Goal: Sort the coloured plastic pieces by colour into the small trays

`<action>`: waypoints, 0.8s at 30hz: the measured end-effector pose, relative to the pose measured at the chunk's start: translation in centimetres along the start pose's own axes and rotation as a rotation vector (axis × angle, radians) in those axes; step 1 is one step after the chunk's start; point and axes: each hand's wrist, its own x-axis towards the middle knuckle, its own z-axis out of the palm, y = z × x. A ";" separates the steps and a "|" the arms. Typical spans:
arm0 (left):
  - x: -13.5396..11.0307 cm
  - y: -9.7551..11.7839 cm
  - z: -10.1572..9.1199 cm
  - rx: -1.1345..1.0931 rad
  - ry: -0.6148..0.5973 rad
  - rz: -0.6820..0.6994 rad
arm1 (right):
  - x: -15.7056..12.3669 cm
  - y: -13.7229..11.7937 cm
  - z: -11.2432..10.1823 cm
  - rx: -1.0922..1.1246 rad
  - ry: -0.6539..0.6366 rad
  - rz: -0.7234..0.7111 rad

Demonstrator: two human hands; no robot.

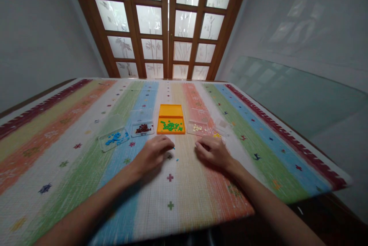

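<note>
My left hand (154, 152) is held just over the striped tablecloth, thumb and fingers pinched together. A small blue piece (173, 147) shows at its fingertips. Another small blue piece (177, 159) lies loose on the cloth, a little to the right of that hand. My right hand (214, 151) rests on the cloth with its fingers curled in; whether anything is inside them is hidden. Beyond the hands stands an open orange box (170, 110) with green pieces (171, 126) in its near half. A clear box (100, 144) at the left holds blue pieces (117, 138).
Dark red pieces (143, 128) fill a clear box (133, 134) left of the orange one. To its right, another clear box (189, 130) has pale pieces (198, 127). Yellow pieces (216, 135) lie behind my right hand. The tablecloth (195, 196) ends at the table's near edge.
</note>
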 end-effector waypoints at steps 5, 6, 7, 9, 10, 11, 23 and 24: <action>-0.4 -1.8 -5.5 -0.171 0.308 -0.418 | -0.2 -0.3 0.2 -0.022 -0.029 -0.058; -0.8 -2.2 -6.6 -0.202 0.360 -0.507 | -0.2 -0.5 0.2 -0.026 -0.036 -0.072; -1.3 -2.6 -7.6 -0.221 0.431 -0.582 | -0.2 -0.6 0.2 -0.031 -0.046 -0.084; -2.5 -3.3 -9.2 -0.245 0.596 -0.678 | -0.2 -0.9 0.1 -0.046 -0.059 -0.105; -3.2 -3.7 -9.8 -0.253 0.669 -0.708 | -0.2 -1.0 0.1 -0.055 -0.062 -0.112; -3.8 -4.0 -10.3 -0.256 0.736 -0.729 | -0.2 -1.1 0.1 -0.063 -0.061 -0.118; -7.2 -5.3 -10.4 -0.085 0.911 -0.834 | -0.3 -1.0 0.2 -0.067 -0.094 -0.142; -7.3 -5.3 -10.4 -0.087 0.899 -0.839 | -0.3 -1.1 0.2 -0.071 -0.094 -0.141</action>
